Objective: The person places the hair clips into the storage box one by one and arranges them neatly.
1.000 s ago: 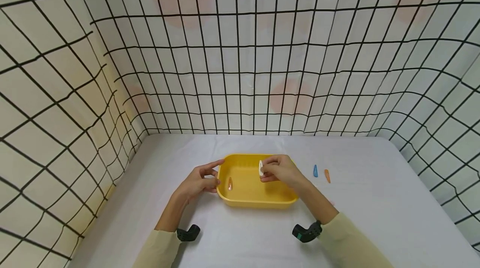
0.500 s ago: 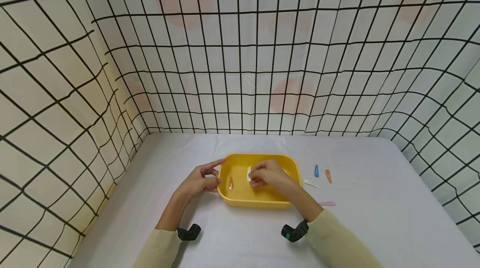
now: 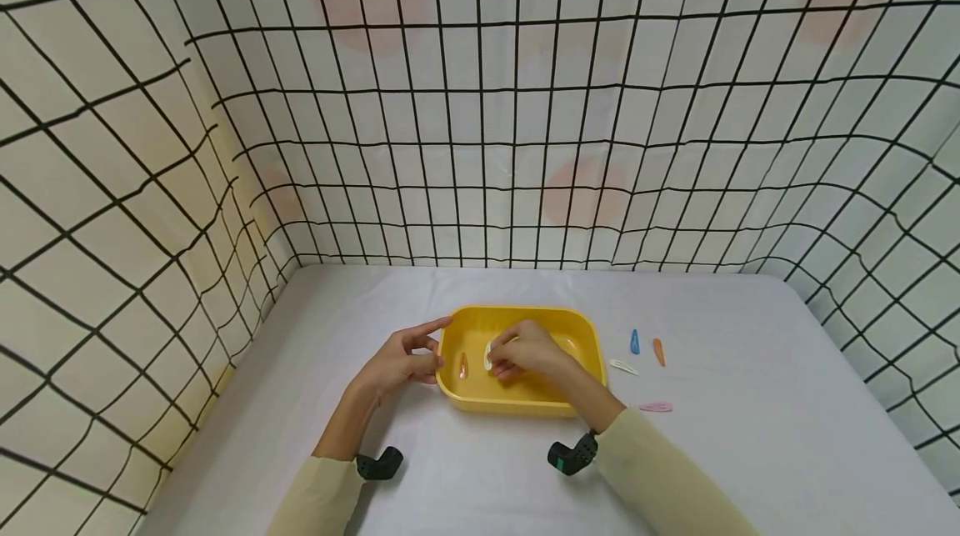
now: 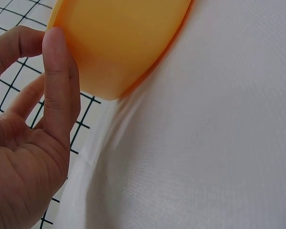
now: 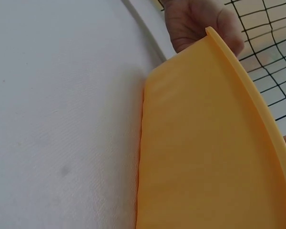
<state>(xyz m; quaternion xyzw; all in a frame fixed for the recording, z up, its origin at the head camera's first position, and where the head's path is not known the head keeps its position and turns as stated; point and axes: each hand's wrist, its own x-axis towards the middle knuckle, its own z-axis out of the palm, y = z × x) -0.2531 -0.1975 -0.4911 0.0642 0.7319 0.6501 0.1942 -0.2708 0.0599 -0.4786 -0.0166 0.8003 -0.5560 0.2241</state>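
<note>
A yellow plastic tray (image 3: 517,408) rests on the white-covered table. My left hand (image 3: 401,363) holds it by its left side, fingertips at the rim; the left wrist view shows the thumb (image 4: 56,52) against the outer wall. Low inside the tray, my right hand (image 3: 525,350) pinches a white snap hair clip (image 3: 488,355), partly covered by the fingers. To its left, an orange-brown hair clip (image 3: 463,366) lies on the tray floor. In the right wrist view the tray wall (image 5: 200,133) hides most of the right hand.
Right of the tray lie a blue hair clip (image 3: 634,342), an orange one (image 3: 658,352), a white-green clip (image 3: 624,367) and a pink clip (image 3: 656,407). A black wire grid (image 3: 513,144) stands round the table's back and sides.
My right hand has moved left and lower into the tray with the white hair clip, uncovering the white-green and pink clips on the table. The left hand stays at the tray's side.
</note>
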